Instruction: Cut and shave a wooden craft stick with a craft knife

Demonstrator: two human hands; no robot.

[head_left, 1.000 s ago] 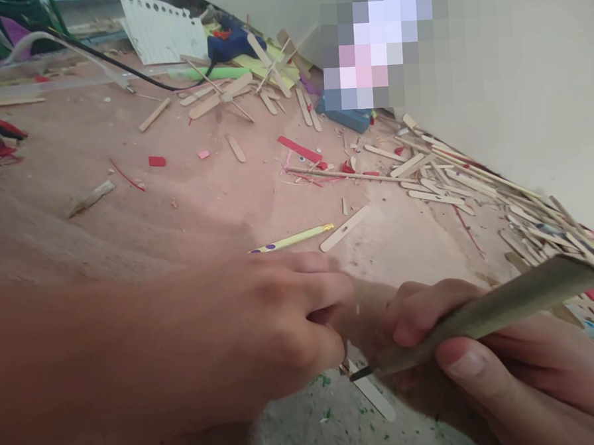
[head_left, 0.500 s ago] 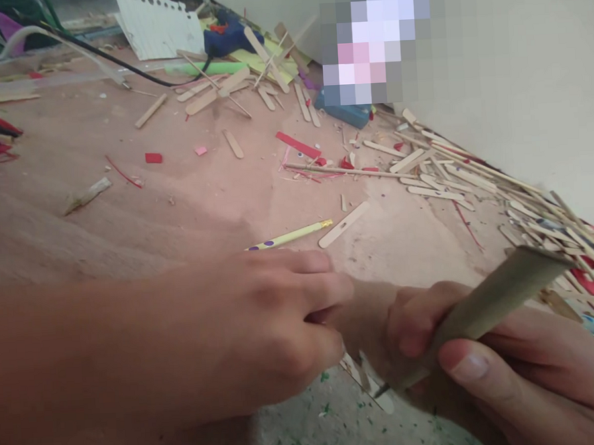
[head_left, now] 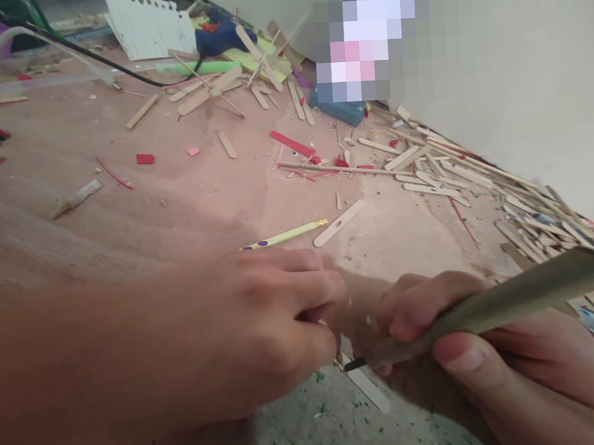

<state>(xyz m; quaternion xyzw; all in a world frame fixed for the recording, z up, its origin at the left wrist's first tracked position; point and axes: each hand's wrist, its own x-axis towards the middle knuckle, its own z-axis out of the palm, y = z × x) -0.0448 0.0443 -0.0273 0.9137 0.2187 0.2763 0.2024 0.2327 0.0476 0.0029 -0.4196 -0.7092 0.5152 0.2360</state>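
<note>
My left hand point(head_left: 277, 316) is closed, its fingers curled and pinched around one end of a wooden craft stick point(head_left: 369, 386). The stick's rounded free end points down to the right, above the floor. In my right hand point(head_left: 488, 352) is a tool with a long, flat grey-green handle point(head_left: 534, 286) and a narrow dark tip point(head_left: 355, 364). Thumb and fingers wrap the handle. That tip lies at or just over the stick, close to my left fingertips; whether it touches cannot be made out. Small pale flecks show between the hands.
Beyond my left hand lie a yellow spotted pencil point(head_left: 288, 235) and a loose craft stick point(head_left: 339, 223). Many sticks point(head_left: 434, 189) are heaped along the wall at right. A blue glue gun point(head_left: 222, 37), a blue box point(head_left: 338, 107) and torn paper point(head_left: 150, 27) lie farther back.
The tool has swung flatter: its dark tip moved left and up, its handle end to the right. More of the stick's free end shows. My left hand has barely shifted.
</note>
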